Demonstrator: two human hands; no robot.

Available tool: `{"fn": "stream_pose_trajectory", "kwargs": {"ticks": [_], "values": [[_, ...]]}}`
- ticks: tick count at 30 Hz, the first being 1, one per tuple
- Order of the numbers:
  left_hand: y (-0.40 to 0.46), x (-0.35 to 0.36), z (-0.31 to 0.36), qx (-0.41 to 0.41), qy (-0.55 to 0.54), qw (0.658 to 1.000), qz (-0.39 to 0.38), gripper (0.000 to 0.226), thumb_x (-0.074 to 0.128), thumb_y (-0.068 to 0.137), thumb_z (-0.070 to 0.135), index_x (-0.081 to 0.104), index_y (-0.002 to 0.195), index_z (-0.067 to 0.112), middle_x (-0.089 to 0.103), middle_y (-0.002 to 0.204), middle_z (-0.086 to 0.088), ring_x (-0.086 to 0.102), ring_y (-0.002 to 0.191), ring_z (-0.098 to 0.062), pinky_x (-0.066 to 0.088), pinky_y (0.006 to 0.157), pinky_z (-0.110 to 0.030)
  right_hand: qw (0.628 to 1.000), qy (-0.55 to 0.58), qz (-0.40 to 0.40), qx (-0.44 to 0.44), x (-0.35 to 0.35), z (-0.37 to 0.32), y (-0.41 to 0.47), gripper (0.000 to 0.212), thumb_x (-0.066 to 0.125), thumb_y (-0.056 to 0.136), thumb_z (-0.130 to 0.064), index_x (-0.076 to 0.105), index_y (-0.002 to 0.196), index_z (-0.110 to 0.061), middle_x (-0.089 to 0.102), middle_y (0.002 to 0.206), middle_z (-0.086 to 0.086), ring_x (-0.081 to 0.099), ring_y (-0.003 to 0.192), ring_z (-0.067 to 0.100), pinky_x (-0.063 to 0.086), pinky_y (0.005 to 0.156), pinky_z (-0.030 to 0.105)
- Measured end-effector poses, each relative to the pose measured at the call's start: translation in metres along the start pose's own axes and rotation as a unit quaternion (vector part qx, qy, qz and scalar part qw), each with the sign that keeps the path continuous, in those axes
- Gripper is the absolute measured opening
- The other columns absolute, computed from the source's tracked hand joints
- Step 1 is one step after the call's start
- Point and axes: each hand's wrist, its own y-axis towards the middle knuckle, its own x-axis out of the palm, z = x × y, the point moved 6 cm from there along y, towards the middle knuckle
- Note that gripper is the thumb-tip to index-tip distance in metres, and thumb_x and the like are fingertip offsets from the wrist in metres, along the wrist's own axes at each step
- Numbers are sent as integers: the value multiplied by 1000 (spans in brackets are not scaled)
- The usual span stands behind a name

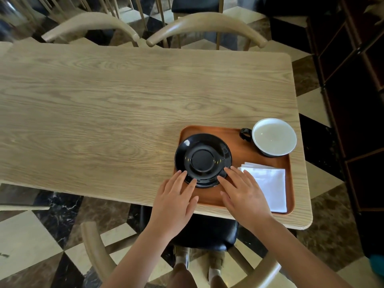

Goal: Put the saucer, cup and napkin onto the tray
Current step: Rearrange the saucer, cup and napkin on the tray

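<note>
A brown tray [239, 150] lies at the table's near right corner. The black saucer [203, 160] rests on the tray's left part, its left rim overhanging the tray edge. The cup [274, 137], black outside and white inside, stands at the tray's far right corner with its handle pointing left. A folded white napkin [270, 183] lies on the tray's near right part. My left hand [176, 198] and my right hand [243, 194] are spread flat, fingertips touching the saucer's near rim, holding nothing.
The wooden table [114, 104] stretches left and far of the tray. Two curved wooden chair backs [205, 23] stand at the far side, another chair [93, 246] sits below me. A dark cabinet [357, 100] stands to the right.
</note>
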Motion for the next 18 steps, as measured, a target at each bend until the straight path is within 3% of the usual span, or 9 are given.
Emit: {"fn": "stream_pose_trajectory", "kwargs": {"ticks": [4,7,10,12,15,18], "values": [[48,-27,25,48,-21,996,73,42,53,87,33,55,123,11,57,129,-14,49,124,-27,45,98,-49,997,14,70,28,-36,24,14,33,72,76,-15,68,108,-9,68,113,15,65,100,31,49,91,47],[96,-41,56,80,-38,991,105,44,54,87,33,52,125,12,53,132,-14,47,124,-29,42,100,-50,985,15,120,121,-65,70,23,36,74,74,-9,67,109,-5,64,118,21,63,99,38,52,83,49],[132,-33,90,118,-69,988,70,48,57,85,35,48,128,14,47,137,-15,42,126,-31,36,103,-49,970,35,86,226,-74,121,24,47,69,80,-15,56,124,-6,48,137,22,46,121,41,48,91,53],[146,-20,111,166,-54,984,40,50,59,82,36,48,127,15,43,138,-15,39,128,-31,35,102,-48,954,90,48,282,-69,148,22,48,64,85,-22,51,130,-13,40,144,15,36,131,33,40,100,47],[157,-5,122,177,-46,983,20,44,62,81,35,57,118,12,44,138,-15,39,128,-31,36,101,-47,934,191,35,300,-63,165,21,42,63,86,-17,55,127,-12,52,137,11,48,123,25,40,101,38],[160,2,121,161,-42,986,22,33,62,83,35,65,102,9,48,135,-14,42,126,-30,42,95,-46,931,218,58,288,-61,165,20,40,64,84,-11,58,124,-9,59,129,12,57,115,24,46,99,37]]}}
